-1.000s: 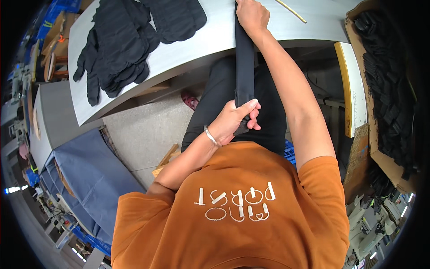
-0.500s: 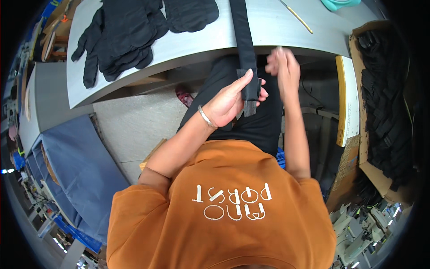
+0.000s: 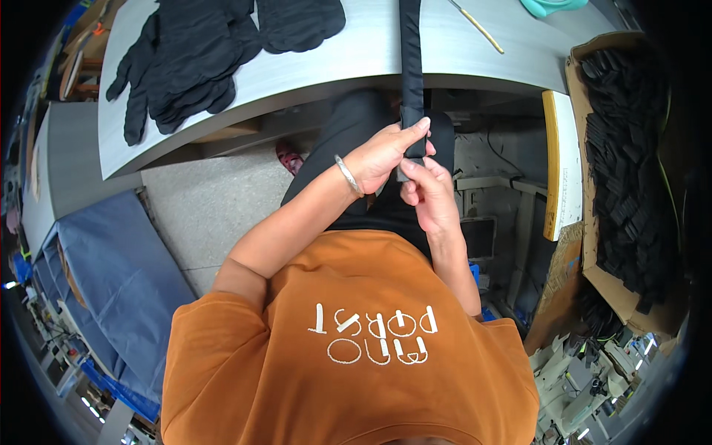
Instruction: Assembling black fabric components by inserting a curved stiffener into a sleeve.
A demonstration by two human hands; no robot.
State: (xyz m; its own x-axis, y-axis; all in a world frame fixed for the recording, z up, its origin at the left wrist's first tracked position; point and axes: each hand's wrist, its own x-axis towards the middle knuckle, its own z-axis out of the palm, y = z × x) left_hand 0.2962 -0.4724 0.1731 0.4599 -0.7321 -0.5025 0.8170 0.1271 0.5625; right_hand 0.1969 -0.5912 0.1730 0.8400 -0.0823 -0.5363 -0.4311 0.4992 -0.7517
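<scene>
A long black fabric strap [image 3: 412,59] runs off the table's near edge and down over my lap. My left hand [image 3: 377,159], with a bracelet at the wrist, grips the strap close to its lower end, thumb lying on top. Just below, my right hand [image 3: 434,196] pinches the strap's end between thumb and fingers, where a small grey tab [image 3: 403,175] peeks out. Both hands nearly touch. Part of the strap's end is hidden under the fingers.
On the grey-white table [image 3: 297,70] lie stacked black gloves [image 3: 196,59] at left, a thin yellow-handled tool [image 3: 483,32] and a teal object [image 3: 552,6] at right. A cardboard box [image 3: 575,81] of black strips stands at right, beside a yellow-edged white board [image 3: 561,167]. Blue cloth [image 3: 122,252] hangs at left.
My right hand has come down and left from beside the strap and now pinches its end. My left hand keeps its hold, shifted slightly right with the strap.
</scene>
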